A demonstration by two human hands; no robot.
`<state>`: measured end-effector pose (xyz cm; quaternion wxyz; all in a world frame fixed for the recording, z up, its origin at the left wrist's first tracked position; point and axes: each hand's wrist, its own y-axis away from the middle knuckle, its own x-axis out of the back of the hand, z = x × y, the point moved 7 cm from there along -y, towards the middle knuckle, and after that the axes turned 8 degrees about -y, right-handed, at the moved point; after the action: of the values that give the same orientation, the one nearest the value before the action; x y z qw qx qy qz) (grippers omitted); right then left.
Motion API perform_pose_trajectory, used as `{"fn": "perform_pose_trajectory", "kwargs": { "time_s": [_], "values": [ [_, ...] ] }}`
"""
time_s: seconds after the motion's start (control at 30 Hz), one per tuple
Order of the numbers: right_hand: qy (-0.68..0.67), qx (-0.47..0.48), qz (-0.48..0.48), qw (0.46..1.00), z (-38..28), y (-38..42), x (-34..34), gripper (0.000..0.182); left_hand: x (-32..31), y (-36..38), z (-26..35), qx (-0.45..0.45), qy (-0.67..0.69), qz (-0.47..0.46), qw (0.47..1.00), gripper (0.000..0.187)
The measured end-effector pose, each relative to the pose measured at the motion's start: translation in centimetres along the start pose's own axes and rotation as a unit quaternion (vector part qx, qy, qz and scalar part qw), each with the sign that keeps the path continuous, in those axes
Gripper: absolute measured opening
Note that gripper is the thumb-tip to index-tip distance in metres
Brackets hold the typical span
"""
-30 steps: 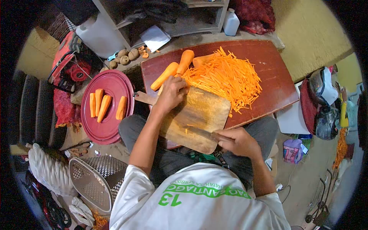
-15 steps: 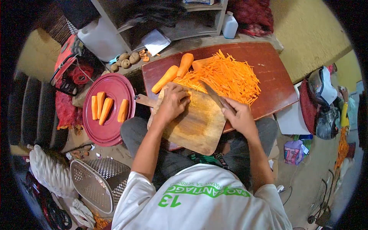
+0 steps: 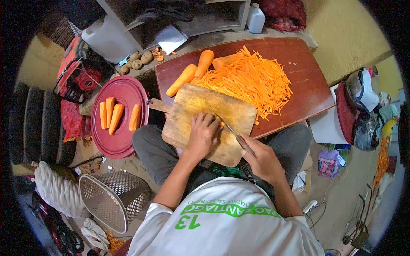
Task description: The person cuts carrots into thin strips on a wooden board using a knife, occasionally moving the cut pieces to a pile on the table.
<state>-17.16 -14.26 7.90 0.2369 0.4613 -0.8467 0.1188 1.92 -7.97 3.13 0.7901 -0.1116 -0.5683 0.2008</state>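
Note:
On the wooden cutting board (image 3: 183,115), my left hand (image 3: 204,135) presses down with bent fingers. A small bit of carrot (image 3: 221,124) shows at its fingertips; the rest is hidden under the hand. My right hand (image 3: 264,161) grips the handle of a knife (image 3: 232,131), whose blade lies just right of the left fingers, over the board. Beyond the board is a heap of carrot strips (image 3: 256,83). Whole peeled carrots (image 3: 183,80) lie to the left of that heap.
The board rests partly on a dark red table (image 3: 309,85). To the left, several carrot pieces (image 3: 115,119) lie on a round red lid (image 3: 124,147). Potatoes (image 3: 136,64) sit behind it. A plastic basket (image 3: 92,200) lies on the floor at lower left.
My left hand has moved from the board's upper left to its middle, closer to me. The right hand has brought the knife from the carrot strips to beside the left fingers.

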Motion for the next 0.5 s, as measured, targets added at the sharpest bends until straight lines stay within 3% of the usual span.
{"fn": "perform_pose_trajectory", "kwargs": {
  "time_s": [0.1,0.4,0.5],
  "values": [
    [0.004,-0.117,-0.037,0.992,0.3,1.0,-0.2,0.052,-0.2,0.2,0.0,-0.01,0.011,0.011,1.0,0.024],
    [0.01,0.004,-0.024,1.0,0.8,-4.9,-1.9,0.052,0.0,0.4,0.2,-0.004,0.021,0.017,1.0,0.029],
    [-0.016,0.003,-0.032,0.999,0.1,-4.6,-1.5,0.051,0.2,0.3,0.0,-0.012,0.028,0.022,0.999,0.031]
  ]
}}
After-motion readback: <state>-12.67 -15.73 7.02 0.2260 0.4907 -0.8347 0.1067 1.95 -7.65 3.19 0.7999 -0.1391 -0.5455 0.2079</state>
